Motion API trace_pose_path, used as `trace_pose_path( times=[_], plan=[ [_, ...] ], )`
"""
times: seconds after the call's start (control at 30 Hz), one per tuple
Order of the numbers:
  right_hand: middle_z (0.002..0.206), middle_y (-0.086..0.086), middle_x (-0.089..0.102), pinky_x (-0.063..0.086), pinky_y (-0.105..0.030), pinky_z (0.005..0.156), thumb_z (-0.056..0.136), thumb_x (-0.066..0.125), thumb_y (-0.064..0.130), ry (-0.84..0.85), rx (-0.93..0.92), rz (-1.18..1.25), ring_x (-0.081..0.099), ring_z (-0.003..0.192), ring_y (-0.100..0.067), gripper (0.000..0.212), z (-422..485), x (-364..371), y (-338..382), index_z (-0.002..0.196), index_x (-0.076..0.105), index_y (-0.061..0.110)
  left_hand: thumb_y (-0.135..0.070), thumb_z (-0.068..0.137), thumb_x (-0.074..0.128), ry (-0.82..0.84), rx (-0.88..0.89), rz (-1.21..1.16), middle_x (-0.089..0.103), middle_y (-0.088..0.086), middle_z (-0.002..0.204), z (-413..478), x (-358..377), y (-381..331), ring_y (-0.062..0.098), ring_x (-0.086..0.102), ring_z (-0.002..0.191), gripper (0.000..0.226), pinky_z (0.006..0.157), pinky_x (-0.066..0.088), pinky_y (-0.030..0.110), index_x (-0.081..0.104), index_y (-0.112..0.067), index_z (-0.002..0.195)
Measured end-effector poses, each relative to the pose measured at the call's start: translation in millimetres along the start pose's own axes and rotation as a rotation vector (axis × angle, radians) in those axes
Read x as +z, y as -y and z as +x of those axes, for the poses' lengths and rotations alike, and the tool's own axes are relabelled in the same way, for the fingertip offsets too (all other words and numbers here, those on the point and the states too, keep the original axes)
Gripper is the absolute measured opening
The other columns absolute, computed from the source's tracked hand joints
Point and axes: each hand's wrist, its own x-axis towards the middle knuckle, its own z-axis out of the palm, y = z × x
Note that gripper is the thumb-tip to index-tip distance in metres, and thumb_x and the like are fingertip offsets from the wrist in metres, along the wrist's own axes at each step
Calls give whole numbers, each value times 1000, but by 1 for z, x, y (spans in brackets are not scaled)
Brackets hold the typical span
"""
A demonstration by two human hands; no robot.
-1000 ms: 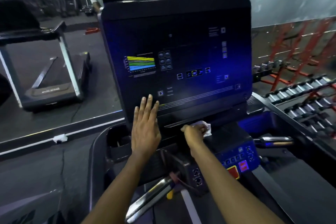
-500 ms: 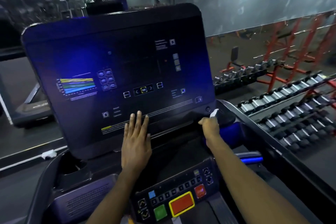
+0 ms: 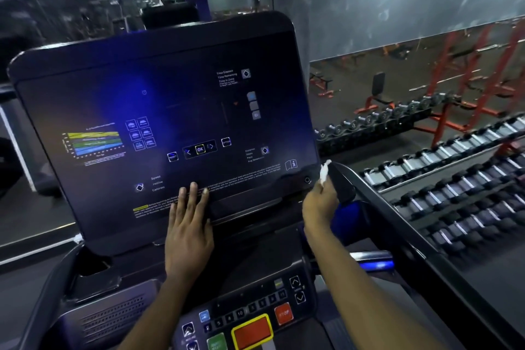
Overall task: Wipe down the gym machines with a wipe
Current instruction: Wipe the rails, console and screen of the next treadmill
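At the lower right corner of the treadmill console (image 3: 170, 122), the right hand (image 3: 319, 203) pinches a crumpled white wipe (image 3: 324, 172). The left hand (image 3: 189, 231) lies flat, fingers straight, on the panel's bottom edge, where I'd guess it could trigger touch keys or leave smears.

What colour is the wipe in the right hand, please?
The wipe is white; the head view shows it.

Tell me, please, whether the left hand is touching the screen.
Touching. The head view shows the left hand lying flat, its straight fingers resting on the lower edge of the screen, with no gap.
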Motion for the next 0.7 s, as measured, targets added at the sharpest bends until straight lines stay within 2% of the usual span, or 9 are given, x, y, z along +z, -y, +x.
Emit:
trace_pose_path(
  times=[0.03, 0.1, 0.13, 0.2, 0.37, 0.47, 0.57, 0.7],
  plan=[
    [145, -26, 51, 40, -35, 106, 105, 44, 7, 55, -59, -32, 51, 133, -39, 45, -10, 6, 4, 149, 44, 1, -19, 92, 43, -3, -4, 4, 14, 1, 169, 0, 1, -1, 20, 5, 157, 66, 126, 15, 48, 34, -18, 157],
    [165, -20, 15, 18, -34, 124, 107, 43, 15, 193, -191, -102, 16, 154, -32, 57, -38, 21, -2, 158, 21, 1, -16, 90, 45, -7, -6, 23, 15, 2, 169, 0, 2, -2, 21, 5, 157, 68, 126, 14, 48, 33, -17, 157],
    [167, -17, -1, 5, -33, 127, 108, 42, 21, 260, -248, -157, -1, 156, -28, 63, -50, 30, -9, 158, 12, -2, -16, 89, 45, -6, -5, 38, 15, 3, 169, -1, 2, -3, 22, 5, 157, 69, 126, 12, 47, 33, -16, 157],
    [164, -16, -15, -8, -34, 125, 108, 39, 33, 302, -317, -270, -16, 154, -26, 72, -55, 40, -15, 156, 0, -5, -16, 89, 44, -2, 8, 59, 16, 5, 169, 0, 1, -2, 23, 6, 157, 69, 126, 11, 45, 33, -15, 157],
    [165, -25, -12, -13, -35, 123, 108, 38, 36, 92, -181, -253, -14, 155, -30, 77, -1, 51, 25, 155, -5, -7, -22, 94, 39, 7, 85, 68, 17, 4, 168, 7, -12, -2, 20, 8, 157, 64, 127, 8, 44, 33, -13, 157],
    [165, -22, -13, -13, -31, 123, 107, 39, 39, 144, -245, -256, -14, 155, -28, 80, -39, 59, 14, 156, -6, -6, -26, 96, 37, 9, 111, 51, 16, 2, 169, 26, -19, -8, 19, 6, 157, 64, 127, 6, 44, 29, -16, 159],
    [163, -17, -20, -19, -23, 118, 107, 39, 40, 207, -338, -310, -22, 151, -21, 82, -63, 59, -11, 155, -11, -3, -31, 99, 36, 38, 105, 59, 10, -1, 170, 45, -18, -11, 17, 1, 157, 65, 127, 2, 42, 22, -19, 161],
    [164, -26, -15, -16, -31, 121, 107, 41, 40, 103, -191, -271, -16, 154, -30, 82, -16, 55, 18, 154, -7, -8, -33, 99, 38, 60, 122, 92, 4, -5, 170, 46, -16, -5, 16, -2, 157, 68, 127, -1, 39, 15, -21, 162]
  ],
)
